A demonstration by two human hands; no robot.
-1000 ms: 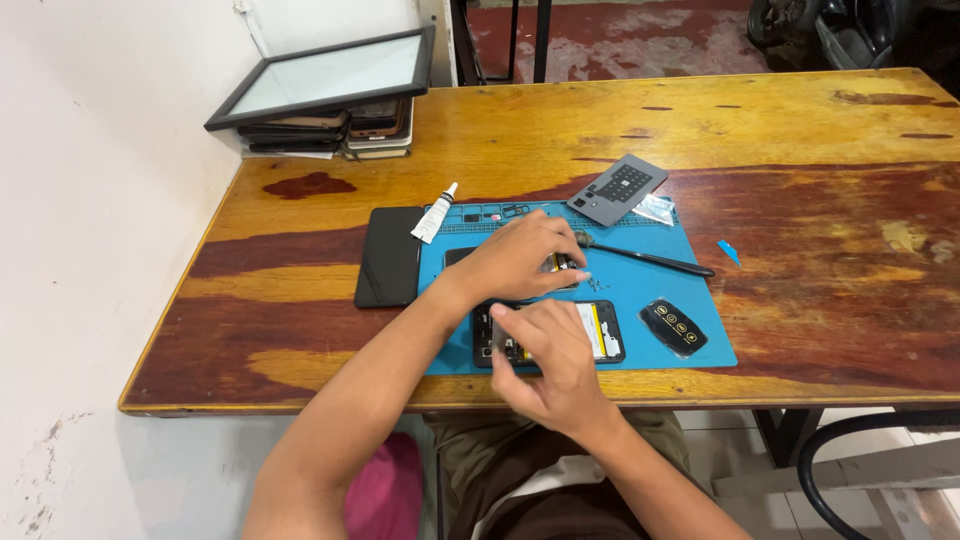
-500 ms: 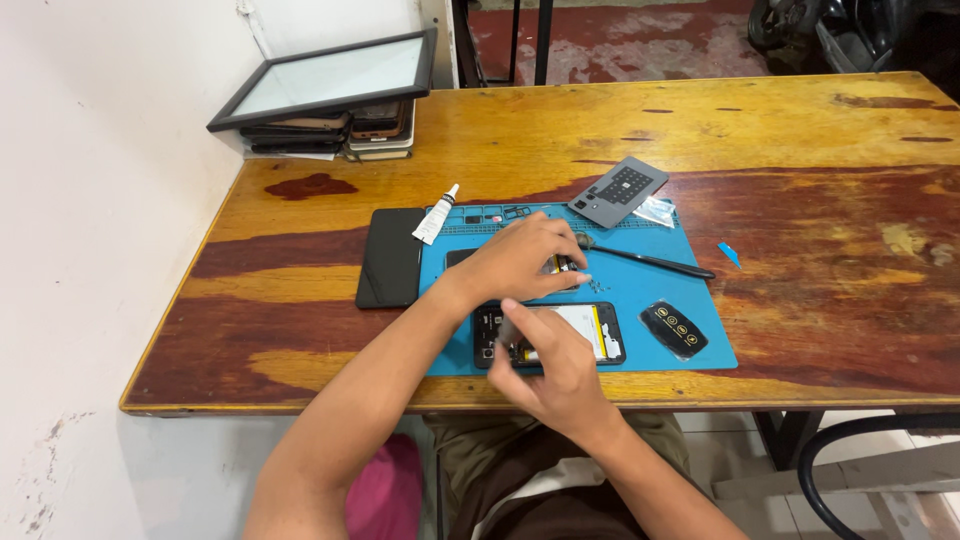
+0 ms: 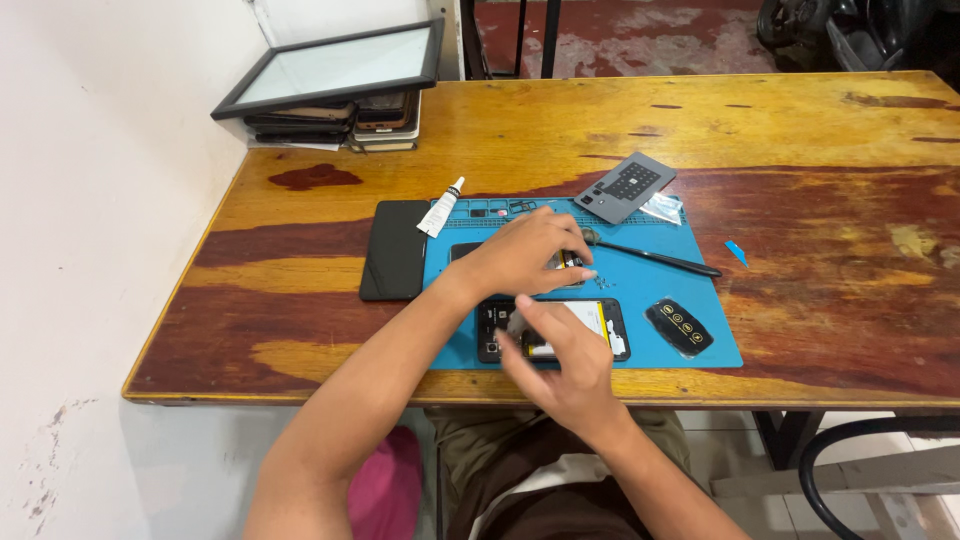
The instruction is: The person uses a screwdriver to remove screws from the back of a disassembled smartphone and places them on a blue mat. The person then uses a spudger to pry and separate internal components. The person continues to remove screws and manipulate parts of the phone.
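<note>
An opened black phone (image 3: 606, 322) with a white battery lies near the front of a blue work mat (image 3: 660, 290). My right hand (image 3: 562, 362) hovers over the phone's left half, thumb up, with a small grey piece (image 3: 515, 324) at its fingertips. My left hand (image 3: 522, 256) rests palm down on the middle of the mat. Its fingertips curl over a small dark part (image 3: 569, 261) with tiny screws beside it. What those fingers grip is hidden.
On the mat or beside it lie a black tool (image 3: 665, 262), a grey keypad panel (image 3: 626, 187), a white glue tube (image 3: 441, 207), a black oval strip (image 3: 679, 327) and a black phone panel (image 3: 394, 250). Stacked devices under a framed screen (image 3: 330, 68) sit at the wooden table's (image 3: 800, 130) far left.
My right hand has shifted slightly over the opened phone and its thumb now points up. The left hand has stayed in place.
</note>
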